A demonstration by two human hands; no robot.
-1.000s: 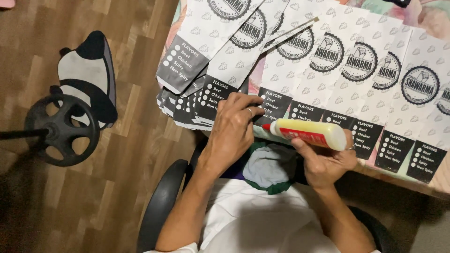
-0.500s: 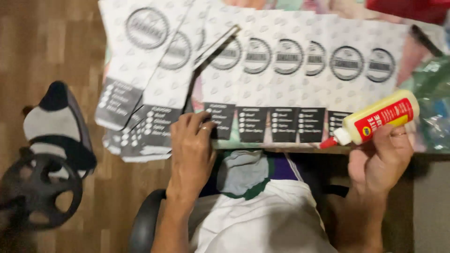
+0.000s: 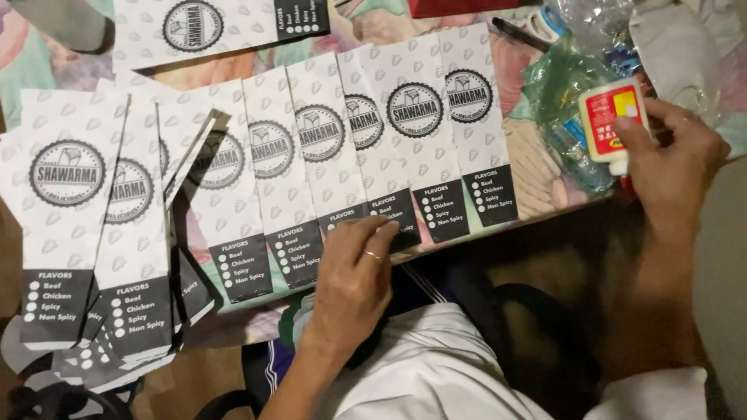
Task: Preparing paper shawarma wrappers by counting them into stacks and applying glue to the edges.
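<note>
Right hand (image 3: 673,167), upper right: grip closed around glue bottle (image 3: 615,124). Left hand (image 3: 354,284), centre: fingers flat, pinning overlapped paper sleeves (image 3: 389,148) against worktop (image 3: 537,167), holding nothing.

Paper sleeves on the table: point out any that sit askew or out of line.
Most paper sleeves lie in a neat overlapping row under the left hand. One sleeve near the left pile is tilted and partly folded, breaking the row. The left pile overhangs the table edge. The right hand holds a glue bottle.
</note>
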